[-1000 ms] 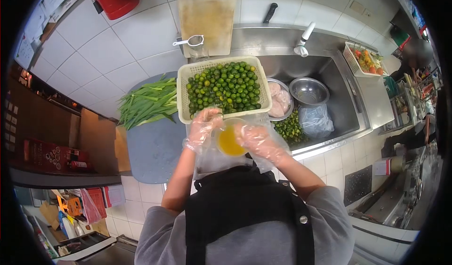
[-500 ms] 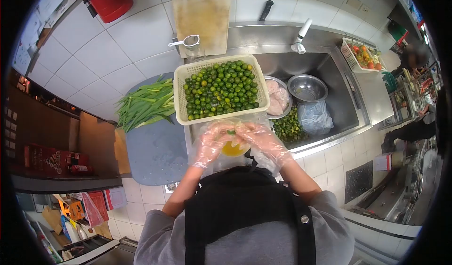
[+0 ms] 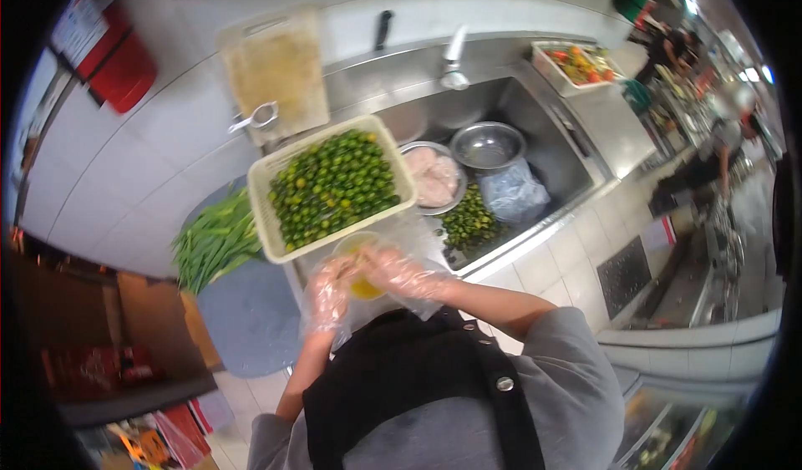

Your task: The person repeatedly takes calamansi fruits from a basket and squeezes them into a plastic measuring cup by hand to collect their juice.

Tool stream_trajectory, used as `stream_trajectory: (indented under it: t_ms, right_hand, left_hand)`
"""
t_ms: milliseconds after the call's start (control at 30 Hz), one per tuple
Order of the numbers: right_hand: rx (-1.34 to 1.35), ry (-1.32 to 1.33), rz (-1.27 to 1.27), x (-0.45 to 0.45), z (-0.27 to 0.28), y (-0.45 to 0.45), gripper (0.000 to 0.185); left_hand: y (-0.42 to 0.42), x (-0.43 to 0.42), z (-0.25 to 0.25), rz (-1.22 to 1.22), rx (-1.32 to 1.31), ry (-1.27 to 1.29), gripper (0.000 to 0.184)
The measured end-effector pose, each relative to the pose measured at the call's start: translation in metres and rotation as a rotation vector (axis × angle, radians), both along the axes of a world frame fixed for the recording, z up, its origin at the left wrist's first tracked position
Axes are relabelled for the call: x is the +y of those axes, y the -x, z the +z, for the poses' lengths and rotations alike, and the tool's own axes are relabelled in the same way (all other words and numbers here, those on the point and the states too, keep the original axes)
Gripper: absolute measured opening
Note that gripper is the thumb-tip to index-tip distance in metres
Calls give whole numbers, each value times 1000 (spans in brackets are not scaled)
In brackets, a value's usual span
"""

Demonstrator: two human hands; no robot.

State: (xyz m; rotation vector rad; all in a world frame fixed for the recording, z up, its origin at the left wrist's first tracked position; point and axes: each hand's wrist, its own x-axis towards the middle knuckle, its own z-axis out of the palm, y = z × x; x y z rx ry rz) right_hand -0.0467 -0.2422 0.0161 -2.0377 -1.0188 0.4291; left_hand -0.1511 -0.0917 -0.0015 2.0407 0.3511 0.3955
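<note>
Green fruits (image 3: 334,186), a few yellow; cream basket (image 3: 261,198); blue-grey board (image 3: 251,324); liquid (image 3: 365,289) seemingly yellow.

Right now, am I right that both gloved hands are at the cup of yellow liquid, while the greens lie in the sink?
Not quite: the head view shows the greens on the grey surface, not in the sink. Left hand and right hand are indeed at the cup.

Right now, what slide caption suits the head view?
Gloved hands over yellow liquid, a basket of mostly green fruit beyond.
</note>
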Motion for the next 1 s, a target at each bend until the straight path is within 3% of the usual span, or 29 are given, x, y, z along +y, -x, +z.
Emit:
stream_trajectory:
  t_ms: [167,200,267,333,400,467,533,600,667,700,767,867,933,1000]
  right_hand:
    - [449,-386,-14,26,-76,-5,33]
    - [445,-389,-22,23,-67,-6,33]
    - [251,-165,-53,16,-32,-4,35]
    - [259,-239,-55,11,-25,0,35]
    - [265,-313,-50,9,-28,-2,35]
    - [-21,-125,142,8,-41,-11,32]
    - [-44,-65,169,7,-43,-14,32]
    - [-67,-4,189,7,-44,-18,31]
    - [-568,259,394,9,-44,-23,22]
    - [-569,261,392,8,-39,-24,22]
    - [-211,-181,363,6,-30,-24,23]
    - [-125,-145,253,1,-19,-17,21]
    - [-218,-32,323,2,-29,-19,21]
    - [-309,82,393,2,-40,-21,21]
  left_hand:
    - [-10,-9,32,-34,117,-129,17]
    - [-11,-10,33,-38,109,-122,15]
    - [-10,-12,33,-29,112,-136,12]
    - [-8,-13,29,-15,119,-148,9]
    - [-7,-13,21,-6,122,-65,9]
    - [-6,-10,15,-24,132,-92,9]
    - [-5,-9,16,-38,142,-118,9]
    - [-5,-9,20,-24,123,46,8]
    - [-5,-6,23,-4,80,103,7]
    - [-6,-4,23,12,40,160,6]
    - [-5,1,8,3,3,213,6]
    - [-4,7,-1,-27,-24,267,7]
    - [-2,6,-4,-52,-13,271,8]
    - [0,1,-6,-17,-33,-105,11]
